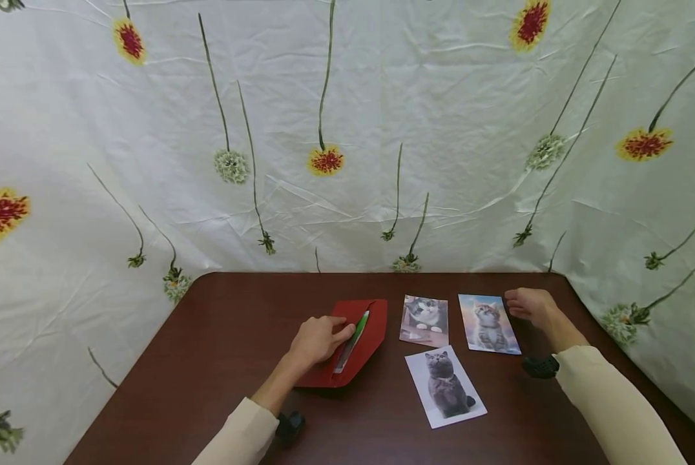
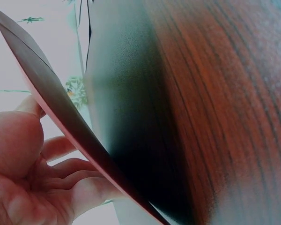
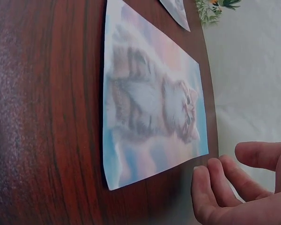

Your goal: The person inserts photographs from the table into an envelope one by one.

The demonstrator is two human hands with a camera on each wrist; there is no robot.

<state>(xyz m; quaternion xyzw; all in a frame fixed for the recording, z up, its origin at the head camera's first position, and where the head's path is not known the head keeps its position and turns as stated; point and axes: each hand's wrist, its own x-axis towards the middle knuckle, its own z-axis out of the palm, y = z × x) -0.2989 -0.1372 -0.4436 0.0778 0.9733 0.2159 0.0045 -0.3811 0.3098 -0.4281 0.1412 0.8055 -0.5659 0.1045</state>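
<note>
Cream sleeves lie nearest the head camera, reaching over a dark red-brown table. Left hand at a red envelope, left of centre, a green-and-grey strip showing in its slit; thumb tip just beside the strip. Right of the envelope, three cards lie apart from one another: black-and-white cat, grey cat, kitten card. Right hand at the kitten card's upper right corner. Flowered cloth behind. Left wrist view: envelope nearly edge-on, slanting up off the table, dark shadow beneath; left hand grips it, thumb and bent fingers against it, tips partly hidden. Judgement: a light, steady pinch should hold the slit spread without creasing the paper. Right wrist view: kitten card flat on the table, a corner of another card beyond. Right hand's fingers loosely bent, thumb well apart from them, nothing held, fingertips just beside the card's edge and not seen to touch it. Judgement: best taken by that edge, thumb above and fingers below, to avoid bending it.
</note>
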